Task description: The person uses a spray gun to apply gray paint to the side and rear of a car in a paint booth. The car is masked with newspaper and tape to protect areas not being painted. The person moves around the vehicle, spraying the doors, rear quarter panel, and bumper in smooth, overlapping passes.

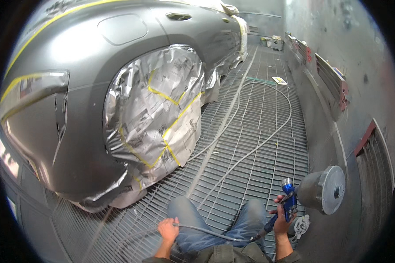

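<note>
My right hand is wrapped round the handle of a blue paint spray gun, which has a large grey cup on it, tilted to the right. From the gun's base a grey air hose runs across my thighs to my left hand, whose fingers are closed round it. On the left stands a grey car body. Its wheel opening is covered by masking paper with yellow tape. Both hands are low in the view, apart from the car.
The hose loops over a metal grate floor. Along the right wall are vents with reddish edges. A small flat card lies on the grate farther off, and a bin-like box stands at the far end.
</note>
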